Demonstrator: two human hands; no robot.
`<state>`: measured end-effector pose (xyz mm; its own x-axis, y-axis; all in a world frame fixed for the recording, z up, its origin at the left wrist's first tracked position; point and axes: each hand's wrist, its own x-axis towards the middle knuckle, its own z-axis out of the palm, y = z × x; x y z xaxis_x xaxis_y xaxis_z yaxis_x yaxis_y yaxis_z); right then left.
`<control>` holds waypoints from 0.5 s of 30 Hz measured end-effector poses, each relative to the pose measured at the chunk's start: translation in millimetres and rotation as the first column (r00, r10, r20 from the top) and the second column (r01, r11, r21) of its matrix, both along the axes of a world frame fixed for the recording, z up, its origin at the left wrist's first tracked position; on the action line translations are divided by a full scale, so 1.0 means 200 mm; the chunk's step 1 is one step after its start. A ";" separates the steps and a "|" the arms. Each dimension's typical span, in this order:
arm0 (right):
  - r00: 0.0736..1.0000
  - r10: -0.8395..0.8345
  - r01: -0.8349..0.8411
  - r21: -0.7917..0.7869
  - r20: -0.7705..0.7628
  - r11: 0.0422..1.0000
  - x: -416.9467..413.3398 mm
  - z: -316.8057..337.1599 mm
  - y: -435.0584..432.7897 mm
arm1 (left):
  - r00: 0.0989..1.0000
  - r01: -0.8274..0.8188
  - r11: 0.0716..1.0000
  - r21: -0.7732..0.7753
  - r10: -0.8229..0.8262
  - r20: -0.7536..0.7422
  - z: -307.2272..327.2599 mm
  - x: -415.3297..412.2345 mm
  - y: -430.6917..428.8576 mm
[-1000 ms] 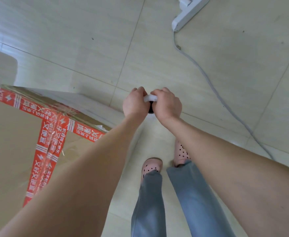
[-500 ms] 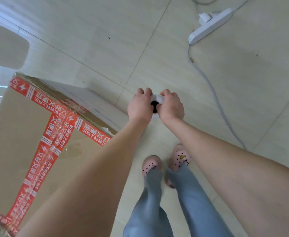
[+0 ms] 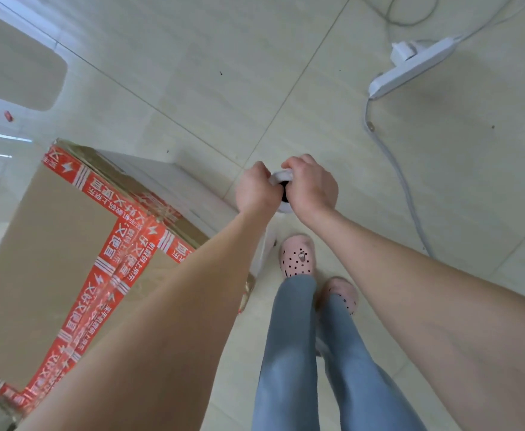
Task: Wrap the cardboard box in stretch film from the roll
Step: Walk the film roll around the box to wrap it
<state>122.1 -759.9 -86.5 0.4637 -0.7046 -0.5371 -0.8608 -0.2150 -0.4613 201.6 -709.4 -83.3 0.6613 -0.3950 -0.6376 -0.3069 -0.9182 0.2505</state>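
Grip unchanged from a second ago: our left hand [image 3: 255, 191] and right hand [image 3: 312, 188] both have fingers curled round the roll [image 3: 283, 176], held just off the corner of the cardboard box [image 3: 52, 244] at left. We've stepped along, so more box top and power strip [image 3: 410, 66] show. Stretch film [image 3: 186, 185] runs box to roll; probably mid-lap.

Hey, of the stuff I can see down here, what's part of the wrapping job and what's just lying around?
Part of the job:
cardboard box
stretch film roll, gripped by the left hand and right hand

Just lying about:
power strip
its grey cable
small red object on the floor
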 end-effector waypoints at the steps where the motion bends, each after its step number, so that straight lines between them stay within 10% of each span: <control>1: 1.000 -0.012 0.012 0.010 -0.019 1.000 0.03 0.00 0.00 | 0.997 -0.081 0.997 0.000 0.081 -0.007 0.00 0.02 0.01; 5: 0.965 -0.242 0.258 0.207 -0.100 0.944 0.10 -0.03 0.01 | 0.960 -0.273 0.962 0.011 0.273 -0.059 -0.01 0.11 0.04; 15: 0.954 -0.293 0.300 0.154 -0.072 0.941 0.14 -0.07 -0.04 | 0.833 0.540 0.841 0.042 -0.541 0.119 -0.03 0.18 -0.12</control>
<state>149.3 -767.9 -100.1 0.2186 -0.7084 -0.6711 -0.8957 0.1272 -0.4260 237.1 -734.1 -88.6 0.4159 -0.7085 -0.5702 -0.7819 -0.5987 0.1736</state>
